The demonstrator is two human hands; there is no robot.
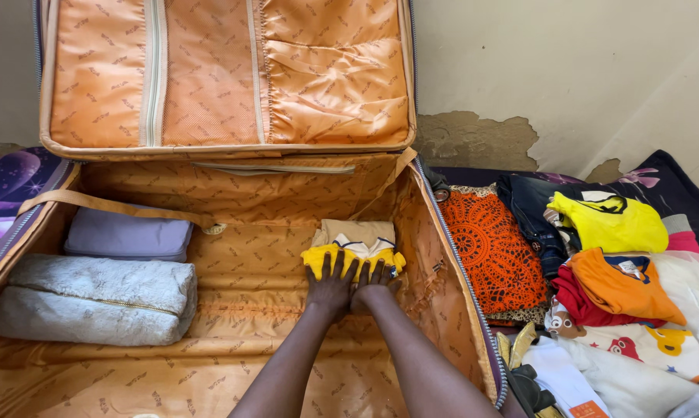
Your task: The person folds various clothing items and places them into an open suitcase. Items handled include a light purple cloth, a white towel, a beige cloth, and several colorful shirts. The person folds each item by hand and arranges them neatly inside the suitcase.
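Both forearms enter from the bottom edge, elbows cut off. Left hand [330, 285] and right hand [375, 283] lie side by side, thumbs touching, fingers spread flat and pressing down on a folded yellow garment [353, 257]; nothing pinched. Palms cover its near edge, so its full outline can't be read.

Left to right:
- Purple patterned cloth [8, 182] outside the suitcase, cut by the frame edge.
- Open suitcase [241, 232] with orange lining, lid up against the wall; near edge runs out of frame.
- Inside left: grey fuzzy zip pouch [94, 300], with a folded lilac bundle [128, 236] just behind it. An orange strap crosses the lilac bundle's top.
- Inside right-centre: the yellow garment on the suitcase floor, with a beige folded piece [355, 231] touching its far side, possibly partly under it; hard to tell.
- Outside right: orange print fabric [492, 248] against the suitcase wall, then dark denim [531, 213], a yellow top [609, 224], an orange top [624, 286] and white printed kids' clothes [636, 340], overlapped, so most shapes are partly hidden.
- Bottom right corner: a dark item [531, 387], unclear and cut off.
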